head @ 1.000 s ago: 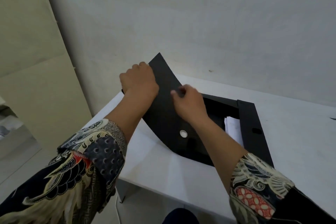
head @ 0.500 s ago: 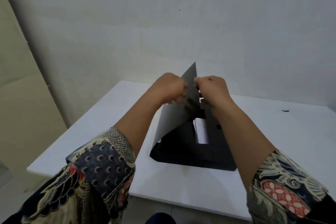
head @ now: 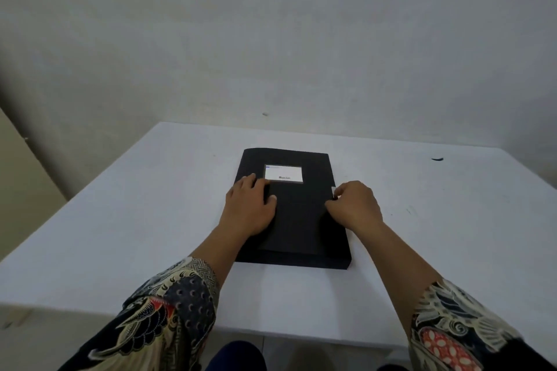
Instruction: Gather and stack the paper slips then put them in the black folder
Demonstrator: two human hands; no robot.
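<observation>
Your flat black rectangular folder (head: 297, 214) lies closed on the white tabletop (head: 126, 220), long side running away from you, near the middle and slightly toward the far edge. A white rectangular label with a grey border (head: 283, 173) sits on the upper part of the cover; a small dark logo and a word are printed low on it, too blurred to read, and a thin bluish strip shows along its top left. Your left hand (head: 248, 208) rests flat on the left half of the cover, grip released, fingers spread, fingertips touching the label's lower left corner. Your right hand (head: 355, 205) sits at the folder's right edge, fingers curled in a pinch on the edge of the cover, where a small white tab (head: 333, 190) shows just beside the fingertips; what that tab is cannot be told. No paper slips show outside the folder. Both forearms wear batik-patterned sleeves (head: 168, 310) in navy, cream and red. A small dark mark (head: 437, 159) lies on the tabletop at the far right, well apart from the folder. Behind the tabletop stands a plain pale grey wall (head: 271, 39) with a few tiny specks; a beige panel (head: 18, 178) shows at the left.
</observation>
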